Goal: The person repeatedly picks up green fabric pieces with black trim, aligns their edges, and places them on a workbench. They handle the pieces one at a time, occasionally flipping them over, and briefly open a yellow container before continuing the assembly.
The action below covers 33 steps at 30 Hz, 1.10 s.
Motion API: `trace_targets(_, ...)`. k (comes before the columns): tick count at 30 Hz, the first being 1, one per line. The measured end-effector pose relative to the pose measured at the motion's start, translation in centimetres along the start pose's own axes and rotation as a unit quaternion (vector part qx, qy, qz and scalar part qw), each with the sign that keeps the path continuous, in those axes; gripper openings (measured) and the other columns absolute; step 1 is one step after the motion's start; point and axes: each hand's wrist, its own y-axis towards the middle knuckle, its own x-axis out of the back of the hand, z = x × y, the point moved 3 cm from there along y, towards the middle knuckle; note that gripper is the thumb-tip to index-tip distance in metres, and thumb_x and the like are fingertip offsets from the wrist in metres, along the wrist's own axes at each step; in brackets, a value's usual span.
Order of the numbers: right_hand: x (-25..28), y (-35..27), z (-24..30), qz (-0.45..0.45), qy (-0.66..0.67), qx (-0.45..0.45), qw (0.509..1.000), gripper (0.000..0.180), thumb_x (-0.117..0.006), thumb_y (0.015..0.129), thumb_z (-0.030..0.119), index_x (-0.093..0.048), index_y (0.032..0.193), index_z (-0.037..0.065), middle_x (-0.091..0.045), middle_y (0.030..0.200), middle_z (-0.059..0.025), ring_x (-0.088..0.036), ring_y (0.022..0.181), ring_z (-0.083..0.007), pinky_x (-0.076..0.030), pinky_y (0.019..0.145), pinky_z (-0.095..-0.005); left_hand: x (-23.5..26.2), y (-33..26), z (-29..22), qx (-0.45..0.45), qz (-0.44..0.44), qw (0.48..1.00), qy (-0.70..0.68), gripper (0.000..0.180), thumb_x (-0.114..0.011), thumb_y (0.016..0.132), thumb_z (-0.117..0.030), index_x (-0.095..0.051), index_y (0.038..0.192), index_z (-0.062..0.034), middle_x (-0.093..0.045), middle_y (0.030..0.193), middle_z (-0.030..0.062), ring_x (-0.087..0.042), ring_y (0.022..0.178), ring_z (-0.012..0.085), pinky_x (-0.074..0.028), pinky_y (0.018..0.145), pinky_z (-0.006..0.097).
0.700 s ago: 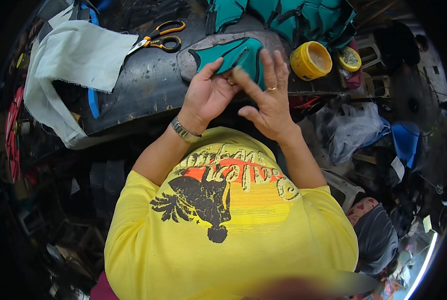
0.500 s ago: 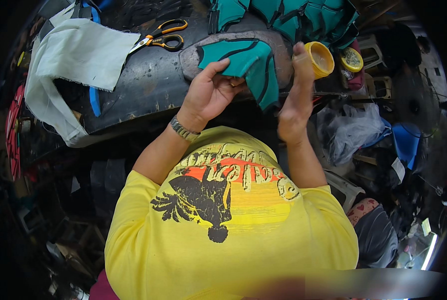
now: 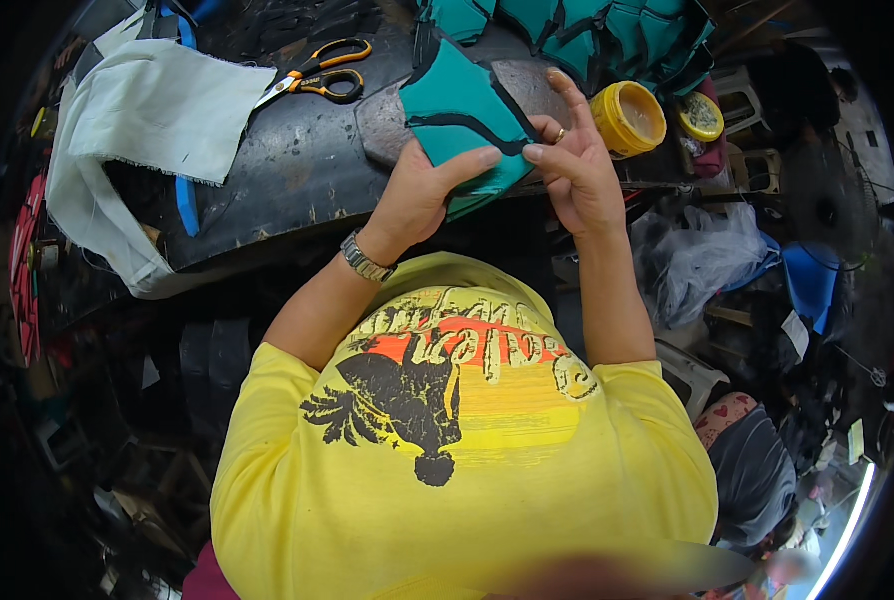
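Note:
Between my two hands is a teal material piece with black strips (image 3: 462, 98), lifted over the near edge of the dark table. My left hand (image 3: 422, 190) grips its lower left part, thumb on top and the other fingers hidden beneath. At its right edge my right hand (image 3: 573, 165) pinches a corner between thumb and fingers, while the forefinger sticks up, its tip brownish. Behind the piece lies a grey stone slab (image 3: 382, 125), partly covered. An open yellow jar (image 3: 627, 118) with pale brownish contents stands just right of my right hand.
Orange-and-black scissors (image 3: 327, 75) lie left of the slab, beside a whitish cloth (image 3: 162, 115) draped over the table edge. More teal pieces (image 3: 607, 40) are heaped at the back. A yellow lid (image 3: 702, 118) sits right of the jar. Clear plastic bags (image 3: 712, 260) are lower right.
The teal piece has been turned and spread, its black-edged end now pointing away. My right hand has come in from beside the jar and taken hold of the right edge.

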Motion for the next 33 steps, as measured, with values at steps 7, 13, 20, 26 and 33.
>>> trace_targets(7,-0.2,0.6,-0.1,-0.039,-0.020,0.042,0.998,0.085,-0.074,0.080,-0.009,-0.033,0.153,0.008,-0.069,0.095,-0.0076,-0.066,0.090,-0.0125,-0.053,0.084,-0.0238,0.7,0.2,-0.5,0.054,0.040,0.997,-0.047,0.041,-0.073,0.089,-0.012,-0.059,0.126,-0.0018,-0.068,0.119,0.0095,-0.067,0.107,0.0187,-0.056,0.092,0.034)
trace_targets(13,-0.9,0.4,0.7,-0.037,-0.230,0.164,0.959,0.077,-0.077,0.081,-0.005,-0.043,0.149,0.006,-0.070,0.093,-0.0056,-0.066,0.087,-0.0104,-0.053,0.080,-0.0223,1.2,1.0,-0.7,0.128,0.044,0.990,-0.047,0.047,-0.070,0.089,-0.007,-0.055,0.133,-0.0026,-0.067,0.123,0.0095,-0.067,0.109,0.0204,-0.055,0.095,0.035)
trace_targets(20,1.0,1.1,3.0,-0.098,-0.311,0.205,0.923,0.064,-0.072,0.085,-0.005,-0.049,0.144,0.003,-0.070,0.086,-0.0049,-0.064,0.077,-0.0082,-0.051,0.073,-0.0203,-0.1,0.8,-0.5,0.054,0.033,0.992,-0.110,0.044,-0.068,0.090,-0.002,-0.055,0.133,-0.0019,-0.067,0.121,0.0093,-0.067,0.109,0.0194,-0.055,0.095,0.034)
trace_targets(26,2.6,0.3,3.4,-0.147,-0.273,0.284,0.907,0.053,-0.072,0.090,0.002,-0.052,0.139,0.003,-0.067,0.110,-0.0087,-0.062,0.094,-0.0113,-0.050,0.086,-0.0240,0.9,0.2,-0.2,0.082,-0.003,0.985,-0.154,0.028,-0.067,0.091,-0.002,-0.064,0.119,-0.0007,-0.071,0.112,0.0088,-0.069,0.102,0.0187,-0.057,0.089,0.033)
trace_targets(33,1.7,-1.9,0.7,-0.098,-0.502,0.179,0.841,0.023,-0.074,0.088,0.021,-0.072,0.105,0.005,-0.059,0.124,-0.0129,-0.055,0.118,-0.0275,-0.041,0.104,-0.0379,1.4,0.6,0.6,0.073,0.004,0.986,-0.152,0.024,-0.067,0.092,-0.004,-0.066,0.115,0.0001,-0.072,0.112,0.0090,-0.069,0.101,0.0184,-0.056,0.088,0.032)
